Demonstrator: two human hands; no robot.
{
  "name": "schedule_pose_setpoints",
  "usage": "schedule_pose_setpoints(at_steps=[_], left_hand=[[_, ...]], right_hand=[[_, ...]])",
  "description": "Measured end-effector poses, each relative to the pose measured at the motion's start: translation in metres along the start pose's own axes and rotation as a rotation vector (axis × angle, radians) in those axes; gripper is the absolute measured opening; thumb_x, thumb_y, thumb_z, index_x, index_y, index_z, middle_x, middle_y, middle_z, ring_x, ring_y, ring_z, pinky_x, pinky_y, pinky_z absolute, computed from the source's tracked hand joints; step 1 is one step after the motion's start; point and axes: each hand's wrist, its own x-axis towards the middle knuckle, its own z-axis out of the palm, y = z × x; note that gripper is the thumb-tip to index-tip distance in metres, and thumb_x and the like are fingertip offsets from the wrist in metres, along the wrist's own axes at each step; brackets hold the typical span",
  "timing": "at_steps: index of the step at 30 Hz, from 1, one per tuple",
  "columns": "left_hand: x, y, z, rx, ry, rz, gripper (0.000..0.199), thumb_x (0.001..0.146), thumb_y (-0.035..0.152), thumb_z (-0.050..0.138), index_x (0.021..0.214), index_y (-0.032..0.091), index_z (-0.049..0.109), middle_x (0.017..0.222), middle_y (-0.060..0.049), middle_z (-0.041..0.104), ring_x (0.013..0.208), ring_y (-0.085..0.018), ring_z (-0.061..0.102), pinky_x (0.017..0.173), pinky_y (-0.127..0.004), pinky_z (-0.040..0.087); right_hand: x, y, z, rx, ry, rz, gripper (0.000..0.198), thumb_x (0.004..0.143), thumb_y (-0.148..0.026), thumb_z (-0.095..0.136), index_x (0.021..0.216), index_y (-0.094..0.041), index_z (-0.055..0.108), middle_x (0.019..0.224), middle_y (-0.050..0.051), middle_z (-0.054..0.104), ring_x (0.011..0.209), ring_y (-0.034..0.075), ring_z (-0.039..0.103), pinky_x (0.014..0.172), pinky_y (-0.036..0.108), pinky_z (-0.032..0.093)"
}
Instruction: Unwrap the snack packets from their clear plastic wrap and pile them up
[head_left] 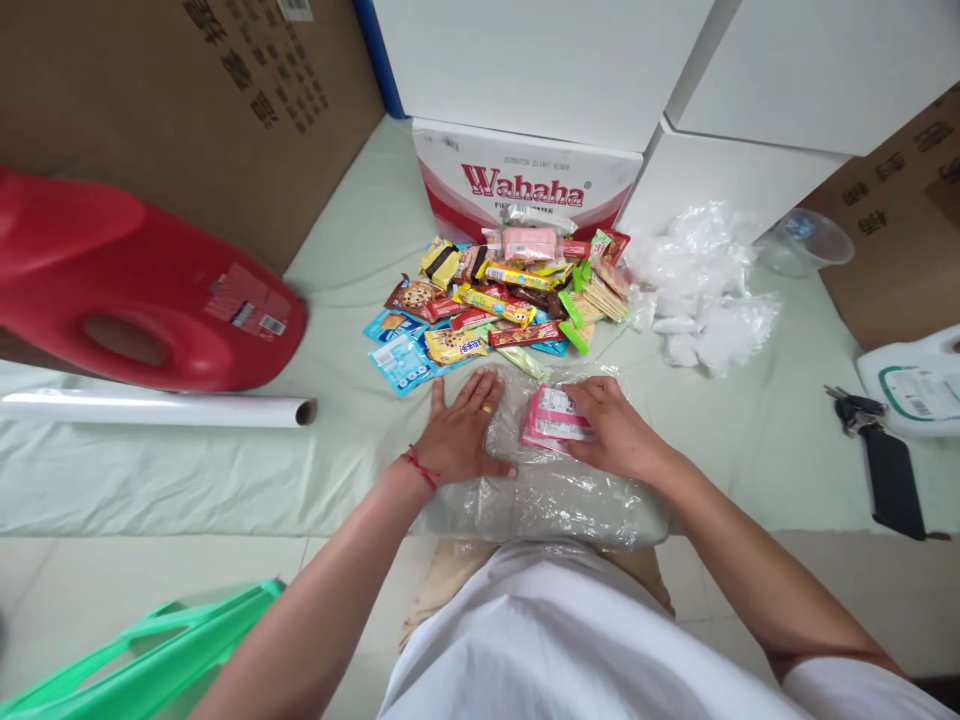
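Observation:
My left hand lies flat with its fingers spread, pressing on the left side of a clear plastic bag at the table's front edge. Over on the bag's right side, my right hand is curled around the right end of a small stack of pink-and-white printed packets. The packets rest on the plastic; whether they are inside the bag I cannot tell. Just beyond my hands is a heap of wrapped snacks, with a yellow cookie packet, blue packets and a pink packet on it.
Crumpled clear plastic bags and a clear plastic cup lie right of the snacks. A white carton stands behind. On the left are a red jug and a white roll; keys lie at the right. A green bag hangs below.

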Motion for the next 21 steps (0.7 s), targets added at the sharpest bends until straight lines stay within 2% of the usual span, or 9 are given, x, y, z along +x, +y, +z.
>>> schedule_pose_setpoints(at_steps=[5, 10, 12, 14, 16, 17, 21], left_hand=[[-0.002, 0.003, -0.002, -0.044, 0.041, -0.019, 0.124, 0.075, 0.076, 0.069, 0.168, 0.016, 0.013, 0.175, -0.021, 0.009, 0.162, -0.041, 0.010, 0.121, -0.075, -0.007], [-0.025, -0.009, 0.011, -0.173, 0.286, -0.018, 0.099, 0.084, 0.054, 0.071, 0.164, 0.017, 0.026, 0.175, -0.021, 0.012, 0.162, -0.039, 0.013, 0.127, -0.065, 0.014], [-0.038, -0.014, 0.018, -0.251, 0.413, -0.043, 0.079, 0.086, 0.045, 0.070, 0.155, 0.019, 0.042, 0.172, -0.019, 0.023, 0.160, -0.038, 0.020, 0.126, -0.061, 0.025], [-0.049, -0.013, 0.022, -0.311, 0.509, -0.095, 0.047, 0.088, 0.039, 0.066, 0.131, 0.021, 0.062, 0.160, -0.017, 0.045, 0.153, -0.036, 0.035, 0.121, -0.057, 0.035], [-0.055, -0.004, 0.023, -0.348, 0.556, -0.151, 0.021, 0.091, 0.037, 0.062, 0.105, 0.023, 0.070, 0.139, -0.014, 0.060, 0.138, -0.033, 0.049, 0.115, -0.053, 0.043], [-0.055, 0.002, 0.022, -0.357, 0.570, -0.178, 0.018, 0.092, 0.038, 0.062, 0.098, 0.023, 0.071, 0.131, -0.013, 0.064, 0.131, -0.032, 0.053, 0.111, -0.051, 0.045], [-0.048, 0.028, 0.020, -0.306, 0.612, -0.267, 0.027, 0.094, 0.047, 0.062, 0.092, 0.022, 0.072, 0.108, -0.012, 0.071, 0.111, -0.031, 0.061, 0.095, -0.047, 0.048]], right_hand=[[-0.005, -0.018, 0.016, -0.088, -0.033, 0.079, 0.074, 0.084, -0.031, 0.077, 0.150, -0.015, 0.049, 0.140, 0.019, 0.058, 0.135, 0.040, 0.040, 0.110, 0.056, 0.040], [-0.006, -0.022, 0.030, -0.047, 0.014, 0.127, 0.072, 0.083, -0.026, 0.073, 0.150, -0.017, 0.048, 0.135, 0.018, 0.058, 0.130, 0.039, 0.043, 0.107, 0.055, 0.044], [-0.007, -0.019, 0.032, -0.007, 0.023, 0.133, 0.073, 0.082, -0.024, 0.072, 0.151, -0.020, 0.047, 0.136, 0.017, 0.057, 0.127, 0.037, 0.046, 0.106, 0.054, 0.045], [-0.008, -0.015, 0.034, 0.018, 0.028, 0.138, 0.073, 0.083, -0.024, 0.071, 0.151, -0.021, 0.046, 0.138, 0.017, 0.056, 0.126, 0.037, 0.047, 0.106, 0.054, 0.045], [-0.009, -0.013, 0.036, 0.022, 0.032, 0.143, 0.074, 0.083, -0.025, 0.071, 0.152, -0.022, 0.046, 0.139, 0.017, 0.056, 0.127, 0.037, 0.047, 0.105, 0.055, 0.045], [-0.010, -0.013, 0.037, 0.020, 0.033, 0.146, 0.074, 0.083, -0.025, 0.071, 0.152, -0.022, 0.046, 0.139, 0.017, 0.055, 0.127, 0.038, 0.047, 0.105, 0.055, 0.045], [-0.010, -0.014, 0.038, 0.011, 0.030, 0.150, 0.073, 0.083, -0.026, 0.070, 0.152, -0.018, 0.045, 0.141, 0.018, 0.054, 0.127, 0.038, 0.047, 0.106, 0.054, 0.045]])
